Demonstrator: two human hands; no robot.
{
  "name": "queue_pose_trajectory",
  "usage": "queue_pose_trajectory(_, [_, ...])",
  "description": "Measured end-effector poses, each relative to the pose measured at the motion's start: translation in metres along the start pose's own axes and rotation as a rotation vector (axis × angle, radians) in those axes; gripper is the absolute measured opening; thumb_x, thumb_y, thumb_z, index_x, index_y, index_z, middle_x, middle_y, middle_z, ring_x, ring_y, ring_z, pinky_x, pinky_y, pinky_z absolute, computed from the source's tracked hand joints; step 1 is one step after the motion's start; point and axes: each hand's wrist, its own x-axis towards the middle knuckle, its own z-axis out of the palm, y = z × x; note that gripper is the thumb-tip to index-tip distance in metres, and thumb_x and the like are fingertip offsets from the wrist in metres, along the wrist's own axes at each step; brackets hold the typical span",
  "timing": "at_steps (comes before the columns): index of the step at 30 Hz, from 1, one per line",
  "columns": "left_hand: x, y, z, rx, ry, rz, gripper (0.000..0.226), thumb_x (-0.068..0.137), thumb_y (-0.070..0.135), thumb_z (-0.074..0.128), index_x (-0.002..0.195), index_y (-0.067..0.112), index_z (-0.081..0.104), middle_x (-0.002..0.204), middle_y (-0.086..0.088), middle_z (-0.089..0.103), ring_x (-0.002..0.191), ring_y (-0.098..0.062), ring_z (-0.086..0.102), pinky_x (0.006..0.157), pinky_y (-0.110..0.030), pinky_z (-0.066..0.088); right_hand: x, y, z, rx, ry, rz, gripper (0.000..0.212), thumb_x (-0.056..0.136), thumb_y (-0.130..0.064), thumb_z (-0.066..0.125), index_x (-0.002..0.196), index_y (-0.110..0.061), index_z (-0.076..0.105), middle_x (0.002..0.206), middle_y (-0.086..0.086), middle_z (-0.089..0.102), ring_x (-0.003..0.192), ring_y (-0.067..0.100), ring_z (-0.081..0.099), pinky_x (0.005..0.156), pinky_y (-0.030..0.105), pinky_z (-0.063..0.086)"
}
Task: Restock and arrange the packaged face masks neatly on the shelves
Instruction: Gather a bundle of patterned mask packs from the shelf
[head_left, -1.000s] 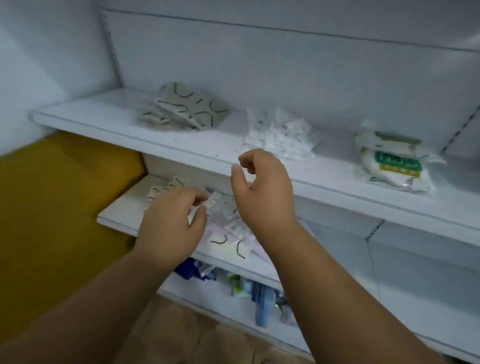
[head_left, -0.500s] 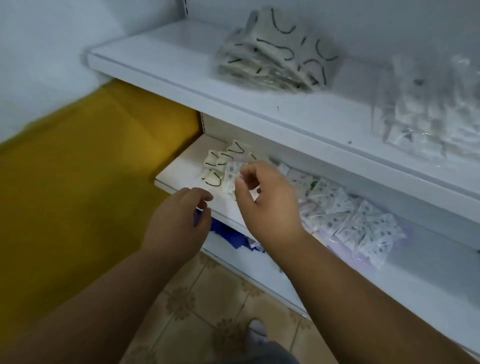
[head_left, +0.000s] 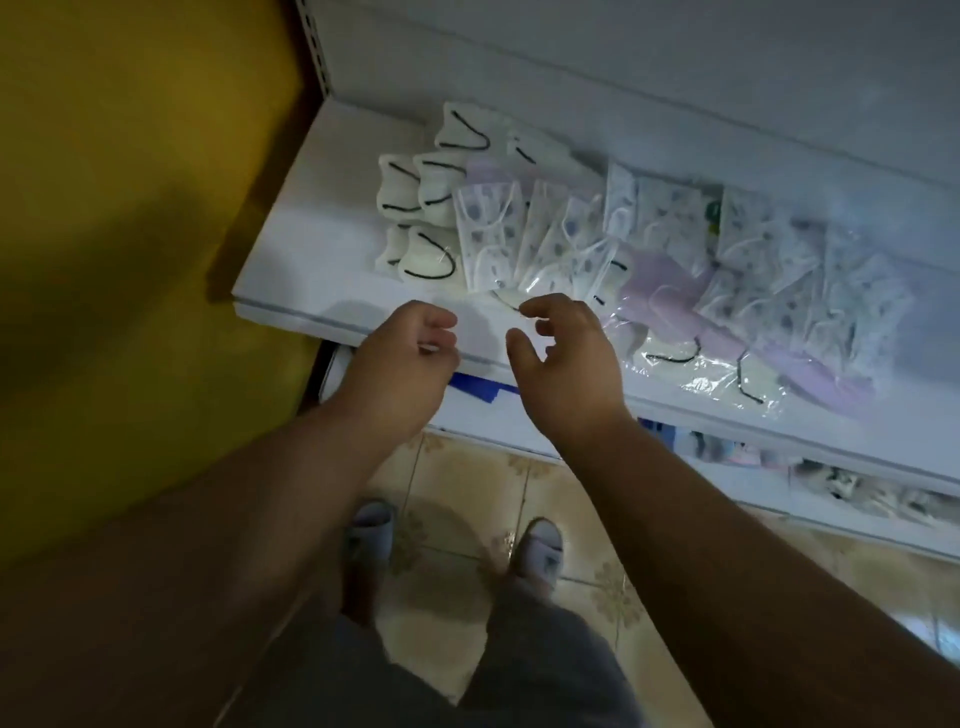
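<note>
The right hand hovers over the near lip of the white metal shelf, fingers loosely curled with thumb and forefinger parted, and holds nothing. Just beyond its fingertips, toward the far side, lies the fan of clear-wrapped white face masks printed with grey dots; their long axes run near-to-far, tilted slightly, with the near ends pointing at this hand. The right hand is therefore the nearer one to that fan (its forefinger may brush a loose wrapper edge; I cannot tell).

The left hand sits just left of it over the shelf edge, fingers curled inward, apparently empty. Farther and slightly left of it rest the cream folded masks with black ear loops, well within reach. To the right, lilac packaged masks sprawl askew under more dotted packets.
</note>
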Motion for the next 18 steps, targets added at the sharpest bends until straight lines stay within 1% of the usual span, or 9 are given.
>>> queue_pose_trajectory(3, [0.047, -0.015, 0.01, -0.227, -0.063, -0.129, 0.025, 0.095, 0.013, 0.06, 0.113, 0.031, 0.061, 0.11, 0.004, 0.069, 0.104, -0.019, 0.067, 0.099, -0.042, 0.053, 0.023, 0.023, 0.018, -0.079, 0.026, 0.063, 0.032, 0.097, -0.024, 0.058, 0.129, -0.021, 0.058, 0.132, -0.003, 0.054, 0.116, 0.013, 0.055, 0.088, 0.02, 0.038])
queue_pose_trajectory(6, [0.094, -0.019, 0.027, -0.417, -0.116, -0.242, 0.028, 0.096, 0.014, 0.062, 0.121, 0.026, 0.059, 0.113, -0.002, 0.067, 0.096, -0.018, 0.069, 0.103, -0.043, 0.052, 0.06, 0.05, 0.03, -0.177, 0.022, 0.073, 0.04, 0.096, -0.021, 0.057, 0.137, -0.018, 0.054, 0.143, 0.001, 0.048, 0.125, 0.018, 0.051, 0.093, 0.019, 0.034])
queue_pose_trajectory(8, [0.115, -0.014, 0.035, -0.49, -0.133, -0.264, 0.033, 0.097, 0.015, 0.063, 0.128, 0.025, 0.055, 0.119, -0.004, 0.063, 0.094, -0.013, 0.064, 0.103, -0.04, 0.052, 0.082, 0.066, 0.033, -0.244, 0.013, 0.103, 0.047, 0.096, -0.023, 0.058, 0.141, -0.016, 0.049, 0.151, 0.004, 0.041, 0.134, 0.024, 0.046, 0.105, 0.027, 0.036])
queue_pose_trajectory(10, [0.134, -0.012, 0.039, -0.517, -0.114, -0.271, 0.042, 0.096, 0.017, 0.065, 0.135, 0.023, 0.052, 0.127, -0.007, 0.058, 0.099, -0.016, 0.061, 0.099, -0.039, 0.054, 0.103, 0.075, 0.043, -0.277, -0.004, 0.14, 0.052, 0.096, -0.027, 0.057, 0.145, -0.014, 0.044, 0.157, 0.007, 0.034, 0.142, 0.028, 0.038, 0.114, 0.037, 0.033])
queue_pose_trajectory(12, [0.152, -0.011, 0.043, -0.499, -0.09, -0.285, 0.04, 0.096, 0.018, 0.064, 0.134, 0.022, 0.051, 0.125, -0.007, 0.059, 0.107, -0.022, 0.062, 0.092, -0.038, 0.056, 0.118, 0.079, 0.054, -0.286, -0.01, 0.164, 0.054, 0.096, -0.029, 0.056, 0.146, -0.012, 0.042, 0.158, 0.009, 0.031, 0.145, 0.029, 0.032, 0.118, 0.04, 0.03])
queue_pose_trajectory(13, [0.158, -0.009, 0.045, -0.475, -0.074, -0.283, 0.036, 0.096, 0.019, 0.063, 0.13, 0.023, 0.052, 0.12, -0.007, 0.06, 0.106, -0.024, 0.063, 0.086, -0.036, 0.057, 0.122, 0.08, 0.06, -0.292, -0.008, 0.159, 0.054, 0.096, -0.029, 0.055, 0.145, -0.011, 0.042, 0.159, 0.01, 0.03, 0.146, 0.029, 0.029, 0.118, 0.042, 0.029])
queue_pose_trajectory(14, [0.164, -0.007, 0.047, -0.462, -0.06, -0.279, 0.031, 0.096, 0.019, 0.063, 0.126, 0.022, 0.054, 0.114, -0.007, 0.062, 0.1, -0.024, 0.065, 0.079, -0.035, 0.056, 0.125, 0.08, 0.067, -0.301, -0.006, 0.14, 0.053, 0.096, -0.029, 0.054, 0.145, -0.01, 0.042, 0.159, 0.011, 0.029, 0.148, 0.029, 0.027, 0.119, 0.042, 0.027])
queue_pose_trajectory(16, [0.172, -0.004, 0.051, -0.449, -0.043, -0.27, 0.014, 0.095, 0.02, 0.062, 0.108, 0.019, 0.059, 0.098, -0.007, 0.063, 0.079, -0.021, 0.064, 0.069, -0.032, 0.049, 0.126, 0.076, 0.078, -0.284, -0.011, 0.071, 0.049, 0.097, -0.023, 0.051, 0.144, -0.011, 0.044, 0.158, 0.01, 0.034, 0.147, 0.028, 0.029, 0.119, 0.041, 0.027])
queue_pose_trajectory(18, [0.175, -0.004, 0.053, -0.415, -0.037, -0.265, 0.007, 0.093, 0.023, 0.064, 0.095, 0.017, 0.063, 0.08, -0.006, 0.062, 0.062, -0.019, 0.056, 0.066, -0.032, 0.045, 0.119, 0.07, 0.086, -0.228, -0.037, 0.006, 0.044, 0.097, -0.015, 0.048, 0.142, -0.015, 0.049, 0.149, 0.007, 0.047, 0.139, 0.025, 0.04, 0.112, 0.033, 0.033])
